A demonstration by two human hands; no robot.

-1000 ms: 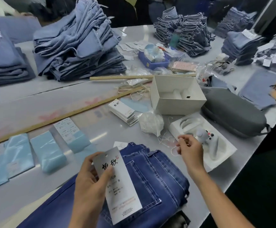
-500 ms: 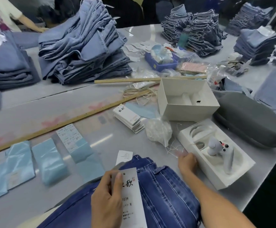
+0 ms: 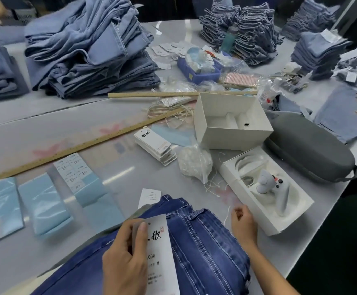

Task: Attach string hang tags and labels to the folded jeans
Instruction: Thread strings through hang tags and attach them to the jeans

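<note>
Dark blue folded jeans (image 3: 205,248) lie at the table's near edge. My left hand (image 3: 126,260) grips a long white hang tag (image 3: 162,258) with black characters, held over the jeans with the thumb on its top. My right hand (image 3: 242,225) hovers at the jeans' right edge and pinches a thin white string (image 3: 227,213). A small white label (image 3: 148,196) sticks out behind the waistband. More loose strings (image 3: 212,186) lie beside a clear bag of strings (image 3: 194,162). A stack of white hang tags (image 3: 155,145) sits further back.
Light blue plastic sleeves (image 3: 41,205) and a printed sticker sheet (image 3: 73,173) lie left. An open white box (image 3: 230,122), a tray holding a white controller (image 3: 267,190) and a grey case (image 3: 309,152) sit right. Wooden rulers (image 3: 77,146) and denim piles (image 3: 88,50) are behind.
My right hand dropped from the loose strings by the tray to the jeans' right edge, now with a string. My left hand lowered the hang tag toward me.
</note>
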